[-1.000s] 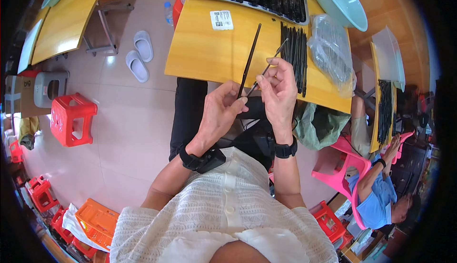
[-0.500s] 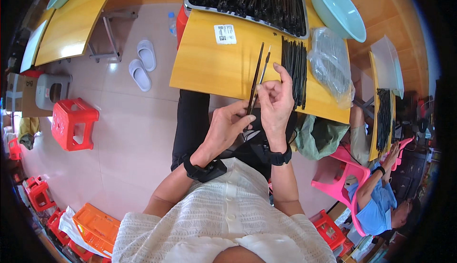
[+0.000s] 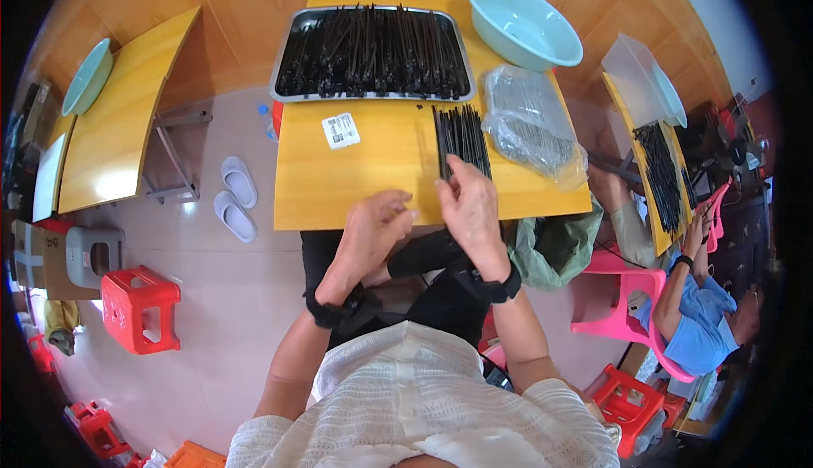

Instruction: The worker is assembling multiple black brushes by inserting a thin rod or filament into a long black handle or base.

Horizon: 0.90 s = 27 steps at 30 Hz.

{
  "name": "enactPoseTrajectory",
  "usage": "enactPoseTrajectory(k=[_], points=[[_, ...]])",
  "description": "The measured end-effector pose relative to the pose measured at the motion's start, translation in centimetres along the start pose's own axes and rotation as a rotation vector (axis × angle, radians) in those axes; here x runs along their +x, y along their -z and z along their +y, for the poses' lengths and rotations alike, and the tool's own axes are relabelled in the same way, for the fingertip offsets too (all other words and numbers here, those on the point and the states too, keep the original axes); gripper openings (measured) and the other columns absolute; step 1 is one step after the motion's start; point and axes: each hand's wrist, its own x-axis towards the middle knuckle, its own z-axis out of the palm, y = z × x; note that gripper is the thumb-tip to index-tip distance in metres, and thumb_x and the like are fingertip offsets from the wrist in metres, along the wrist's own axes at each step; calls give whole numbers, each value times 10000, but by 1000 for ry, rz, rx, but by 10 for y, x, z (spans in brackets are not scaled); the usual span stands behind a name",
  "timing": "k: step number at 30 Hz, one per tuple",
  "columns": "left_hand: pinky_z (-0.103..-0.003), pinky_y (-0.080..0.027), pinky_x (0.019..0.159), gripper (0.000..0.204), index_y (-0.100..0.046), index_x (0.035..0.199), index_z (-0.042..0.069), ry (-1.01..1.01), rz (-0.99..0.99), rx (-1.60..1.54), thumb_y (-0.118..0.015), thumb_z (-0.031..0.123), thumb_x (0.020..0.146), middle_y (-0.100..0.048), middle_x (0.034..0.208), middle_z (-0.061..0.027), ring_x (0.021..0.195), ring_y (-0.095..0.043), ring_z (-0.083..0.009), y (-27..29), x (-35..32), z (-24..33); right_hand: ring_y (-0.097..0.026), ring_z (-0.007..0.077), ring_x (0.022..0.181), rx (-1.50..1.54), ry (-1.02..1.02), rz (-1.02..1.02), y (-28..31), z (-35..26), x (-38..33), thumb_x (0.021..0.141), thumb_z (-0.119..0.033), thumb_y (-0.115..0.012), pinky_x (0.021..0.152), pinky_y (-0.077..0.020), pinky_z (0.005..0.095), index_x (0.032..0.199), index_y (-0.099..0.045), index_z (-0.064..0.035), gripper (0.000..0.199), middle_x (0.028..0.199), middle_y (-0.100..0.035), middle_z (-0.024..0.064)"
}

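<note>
My left hand (image 3: 373, 235) hovers by the table's front edge, fingers loosely curled and apart, with nothing visible in it. My right hand (image 3: 474, 214) is at the near end of a row of slim black sticks (image 3: 466, 133). Its thumb and index finger are at the lower end of the leftmost black stick (image 3: 439, 138), which lies beside the row with a narrow gap. The fingers partly cover that end. Behind the row stands a metal tray (image 3: 275, 87) heaped with dark, thin, stick-like pieces.
A clear plastic bag of thin pieces (image 3: 529, 121) lies right of the row on the yellow table (image 3: 373, 163). A pale blue basin (image 3: 525, 27) stands behind it. A white label (image 3: 341, 131) lies left. One person in blue (image 3: 699, 320) sits at another table on the right.
The black stick and thin pointed tool have left my left hand. My right hand has moved to the row, fingers at its leftmost stick. The view has shifted, showing more of the table.
</note>
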Motion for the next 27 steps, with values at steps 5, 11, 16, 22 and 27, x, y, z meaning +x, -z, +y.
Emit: enactPoseTrajectory(k=[5,11,16,22,27], points=[[-283,-527,638,520,-368,1246,-120,189,-3,-175,-591,121,842,-545,927,-133,773,-613,-214,-19,66,-11,-564,416,739,-185,30,48,2,30,25,738,-49,-615,641,-457,461,911,-563,51,207,792,-562,226],[-290,-520,602,614,-309,1271,-140,299,-82,105,-605,171,832,-550,956,-187,769,-604,-222,-26,92,-14,-556,438,763,-222,-60,95,21,31,22,800,-187,-612,658,-446,486,890,-567,36,244,839,-556,252],[-298,-519,579,661,-293,1276,-156,342,-122,187,-615,202,823,-555,957,-208,771,-606,-222,-35,98,-3,-524,436,863,-331,-196,26,19,55,17,758,-358,-668,761,-427,456,912,-578,80,473,895,-538,286],[-340,-525,625,547,-461,1084,-89,443,-71,-121,-504,415,875,-540,900,-159,785,-578,-223,-41,98,9,-502,386,926,-273,-201,-123,10,41,15,607,-448,-768,763,-441,443,915,-540,87,658,945,-489,237],[-365,-509,702,556,-464,1095,-53,502,-57,-237,-453,464,890,-525,922,-147,846,-548,-236,-44,82,22,-493,372,950,-196,-331,-262,13,27,10,613,-336,-780,784,-443,433,968,-519,61,593,959,-478,218]])
